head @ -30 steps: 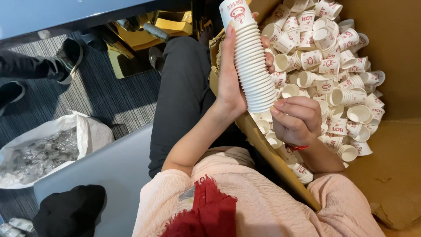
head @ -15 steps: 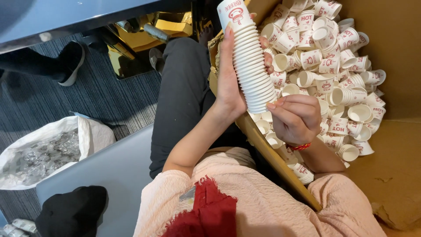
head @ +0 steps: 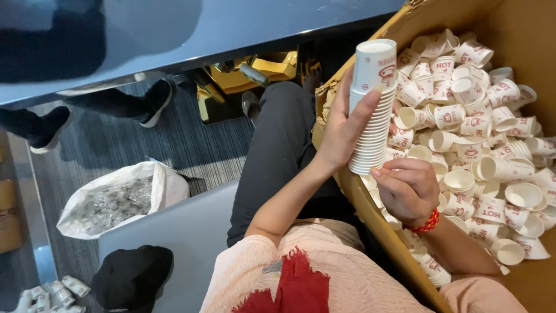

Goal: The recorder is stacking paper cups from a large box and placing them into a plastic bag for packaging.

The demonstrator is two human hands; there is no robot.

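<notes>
We hold a stack (head: 370, 110) of nested paper cups in the upper middle of the frame, just over the near edge of the box (head: 521, 35), which keeps it beside the loose cups (head: 480, 133) heaped at the right. Our left hand (head: 344, 127) wraps the stack from the side, thumb laid along its front and fingers curled behind, so the column stands nearly upright, leaning a little right, and cannot slide apart. The left forearm rises from the lower middle, wrist bent back. Our right hand (head: 408, 191) sits just under the stack's open bottom, fingers folded into a loose fist with the forefinger touching the lowest rim; whether it pinches a cup we cannot tell. A red band (head: 425, 223) circles that wrist. At lower left lies a white bag (head: 116, 200).
</notes>
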